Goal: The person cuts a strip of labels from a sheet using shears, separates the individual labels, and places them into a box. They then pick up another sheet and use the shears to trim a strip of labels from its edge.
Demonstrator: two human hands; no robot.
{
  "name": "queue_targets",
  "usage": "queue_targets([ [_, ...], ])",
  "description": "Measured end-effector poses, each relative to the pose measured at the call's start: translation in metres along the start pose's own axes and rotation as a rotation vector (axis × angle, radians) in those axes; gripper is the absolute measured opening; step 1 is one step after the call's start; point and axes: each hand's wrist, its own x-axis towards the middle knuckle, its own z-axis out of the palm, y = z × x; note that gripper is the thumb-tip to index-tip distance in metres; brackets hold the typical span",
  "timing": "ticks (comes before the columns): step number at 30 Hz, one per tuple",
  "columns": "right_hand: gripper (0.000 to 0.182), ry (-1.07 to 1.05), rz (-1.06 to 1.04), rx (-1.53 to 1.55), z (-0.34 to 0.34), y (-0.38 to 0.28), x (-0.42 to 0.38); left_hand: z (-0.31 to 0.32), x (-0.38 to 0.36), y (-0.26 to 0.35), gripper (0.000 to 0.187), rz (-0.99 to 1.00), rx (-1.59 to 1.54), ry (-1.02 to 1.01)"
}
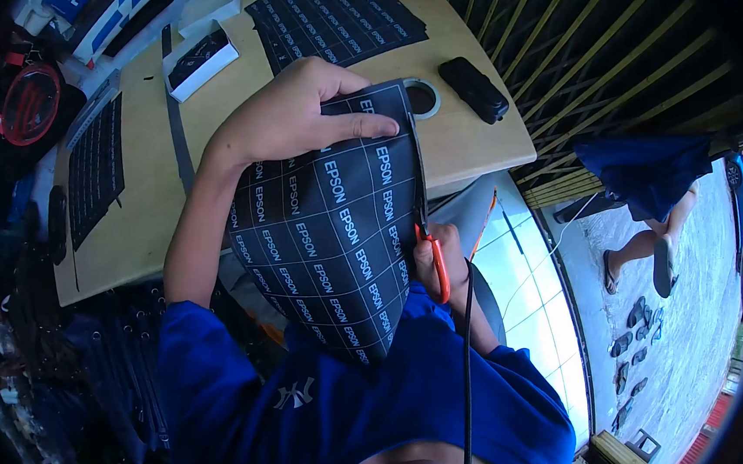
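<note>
A black sheet printed with white EPSON lettering and a grid of thin lines is held up in front of my chest. My left hand grips its top part, thumb lying across the printed face and the other fingers behind. At the sheet's right edge, my right hand is closed around the handles of orange-handled scissors. The scissor blades point up along that edge and touch the sheet; how far they are apart cannot be made out.
More EPSON-printed black sheets lie on the wooden table, with another printed piece at left. A white box, a tape roll and a black case rest there too. Beyond the lattice gate, a person's legs and several sandals show.
</note>
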Motion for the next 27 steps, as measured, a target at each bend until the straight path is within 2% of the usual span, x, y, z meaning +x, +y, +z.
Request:
queue_targets([
  [5,0.077,-0.031,-0.093,0.098,-0.003,-0.008,0.003,0.000,0.000,0.000,0.024,0.015,0.006,-0.005],
  [9,0.079,-0.050,-0.090,0.096,-0.002,-0.004,0.003,0.004,-0.001,0.000,0.027,0.076,-0.023,0.031],
  [11,0.077,-0.073,-0.046,0.172,-0.004,-0.015,0.005,0.004,0.000,0.001,0.027,0.069,-0.015,0.026],
  [19,0.071,-0.064,-0.044,0.138,-0.003,-0.007,0.006,0.004,-0.001,0.005,0.030,0.026,0.031,-0.015],
  [25,0.069,-0.044,-0.031,0.163,-0.004,-0.011,0.010,0.005,0.000,0.002,0.031,0.091,0.042,-0.029],
  [27,0.068,-0.047,-0.028,0.157,-0.004,-0.012,0.010,0.005,-0.001,0.006,0.019,0.085,0.039,-0.049],
])
